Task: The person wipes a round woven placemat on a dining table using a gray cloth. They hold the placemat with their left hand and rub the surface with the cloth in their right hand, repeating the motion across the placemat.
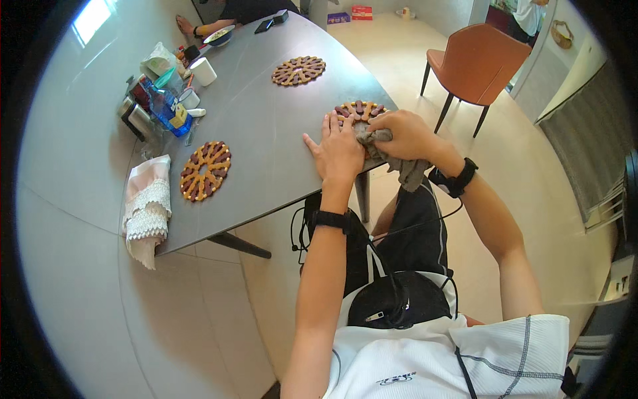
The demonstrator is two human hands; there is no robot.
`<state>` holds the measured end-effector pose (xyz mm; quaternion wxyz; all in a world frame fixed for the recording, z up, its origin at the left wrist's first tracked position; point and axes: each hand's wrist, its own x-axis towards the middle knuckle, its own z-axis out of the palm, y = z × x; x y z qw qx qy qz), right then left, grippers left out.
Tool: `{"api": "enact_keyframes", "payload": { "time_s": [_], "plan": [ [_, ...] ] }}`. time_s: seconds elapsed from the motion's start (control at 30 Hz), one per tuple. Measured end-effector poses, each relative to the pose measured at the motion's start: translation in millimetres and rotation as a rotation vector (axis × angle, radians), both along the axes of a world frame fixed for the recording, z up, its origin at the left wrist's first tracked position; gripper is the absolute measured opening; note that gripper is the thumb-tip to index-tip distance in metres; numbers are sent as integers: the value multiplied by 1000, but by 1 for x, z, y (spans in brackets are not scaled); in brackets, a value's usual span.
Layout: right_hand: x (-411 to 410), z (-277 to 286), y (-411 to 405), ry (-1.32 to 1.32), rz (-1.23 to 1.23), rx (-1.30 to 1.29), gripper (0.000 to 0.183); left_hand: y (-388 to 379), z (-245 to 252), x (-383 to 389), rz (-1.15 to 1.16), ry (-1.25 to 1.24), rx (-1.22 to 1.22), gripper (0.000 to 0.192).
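A round wooden trivet [361, 108] of brown and tan pieces lies near the table's right corner. My left hand [340, 149] is spread flat, its fingertips over the trivet's left edge and its palm above the tabletop. In my right hand [406, 134] is a bunched grey cloth [411, 172], pressed against the trivet's near part. The cloth's loose end hangs past the table edge. Both hands and the cloth hide the near side of the trivet. Two similar trivets lie apart on the grey table [259, 139]: one trivet [299, 70] farther back, another trivet [205, 171] at the left.
Along the wall stand a blue bottle [169, 109], a metal flask [135, 118] and a white cup [203, 72]. A lace-trimmed cloth [148, 212] overhangs the left edge. Behind are a bowl [219, 37] and a seated person's arm [214, 29]. An orange chair [478, 65] stands right.
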<state>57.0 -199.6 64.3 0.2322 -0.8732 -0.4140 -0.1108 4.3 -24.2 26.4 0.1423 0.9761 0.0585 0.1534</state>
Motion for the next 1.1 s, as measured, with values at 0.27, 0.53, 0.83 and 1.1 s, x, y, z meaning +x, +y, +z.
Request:
{"api": "enact_keyframes", "payload": {
  "time_s": [0.27, 0.53, 0.83, 1.1],
  "plan": [
    [-24, 23, -9, -29, 102, -192, 30, 2, 1, -7, 29, -9, -43, 49],
    [5, 15, -3, 22, 37, -122, 38, -2, -9, 3, 35, -34, -52, 51],
    [-7, 34, 26, -201, -55, -139, 29, 3, -10, -2, 15, -60, -47, 46],
    [-8, 15, -3, -146, -47, -161, 35, -3, -1, -4, 59, -27, 17, 48]
  ]
}}
